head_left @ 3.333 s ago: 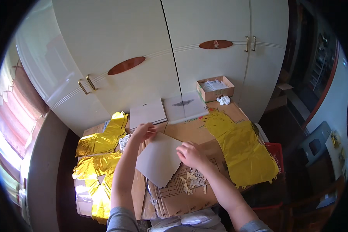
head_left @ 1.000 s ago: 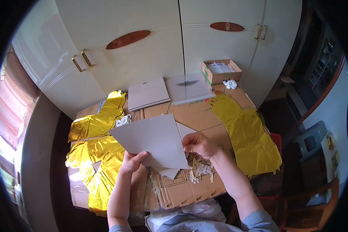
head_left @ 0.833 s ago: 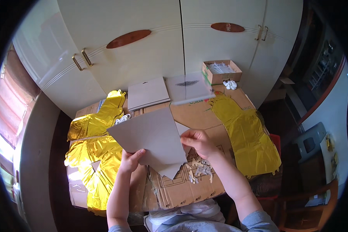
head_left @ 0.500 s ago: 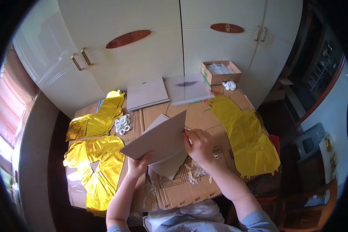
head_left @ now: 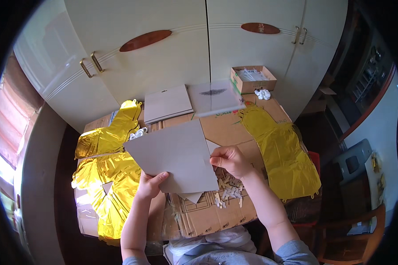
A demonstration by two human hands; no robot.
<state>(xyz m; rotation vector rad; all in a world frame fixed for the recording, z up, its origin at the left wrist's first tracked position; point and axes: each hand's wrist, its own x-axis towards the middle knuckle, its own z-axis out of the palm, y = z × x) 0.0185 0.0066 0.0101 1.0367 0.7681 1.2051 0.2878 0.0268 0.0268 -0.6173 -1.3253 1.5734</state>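
A flat grey cardboard sheet [head_left: 172,154] is raised, tilted, above the table in front of me. My left hand [head_left: 151,183] grips its lower left corner, thumb on the face and fingers behind. At the sheet's right edge my right hand [head_left: 230,161] is closed in a pinch. Its fingertips meet the edge; whether they hold the edge or a small piece there is hidden. Below the right wrist lie several small grey-and-tan cut pieces [head_left: 229,190]. Another sheet [head_left: 192,197] shows partly from under the held one.
Gold foil balloons lie flat at the left [head_left: 112,185] and right [head_left: 278,154]. White tape rolls [head_left: 139,132] sit behind the sheet. At the back are a stack of grey boards [head_left: 168,104], a clear plastic sheet [head_left: 216,99], an open box [head_left: 253,81] and crumpled white material [head_left: 263,94].
The held sheet has turned to face me more fully, its left corner moving left and its lower edge down. My right hand has moved slightly right and stays at its right edge.
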